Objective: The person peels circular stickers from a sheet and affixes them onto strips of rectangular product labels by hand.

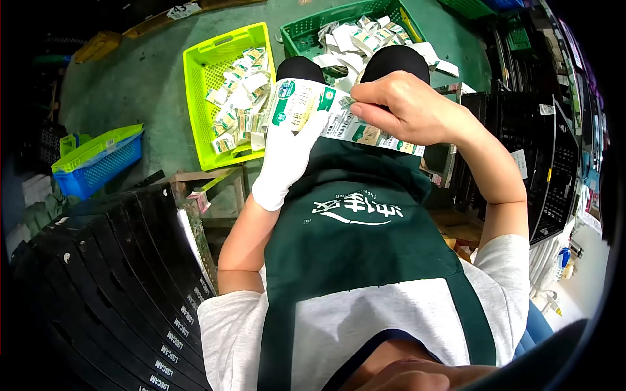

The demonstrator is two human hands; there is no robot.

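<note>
1. While the left hand [285,156], in a white glove, is clamped on one end of a printed card strip [298,104], the strip slants across above the lap, near the knees.
2. Strip: white, green and yellowish print, barcode about mid-length; far end runs under the right hand. One piece or several overlapping, can't tell.
3. Left hand: thumb on the printed face, the other fingers mostly hidden behind.
4. Right hand [411,111]: ungloved, thumb and forefinger tips close to each other at the strip's upper edge. Can't tell if they are clamped on anything; the spot is too small.
5. Below the strip: dark green apron [352,241] with white lettering, over a light grey shirt [391,319]. Black-covered knees [398,60] just beyond the strip.
6. Past the knees, on the left: lime basket [231,160] with a loose pile of printed packs [244,85].
7. Beside it, to the right: dark green basket [342,12], heaped with white and green printed pieces [352,39].
8. Farther left: blue crate [104,171] with a lime one on top, on green floor [150,72].
9. Near left: black crates [117,260] marked LOSCAM. More black crates on the right.
</note>
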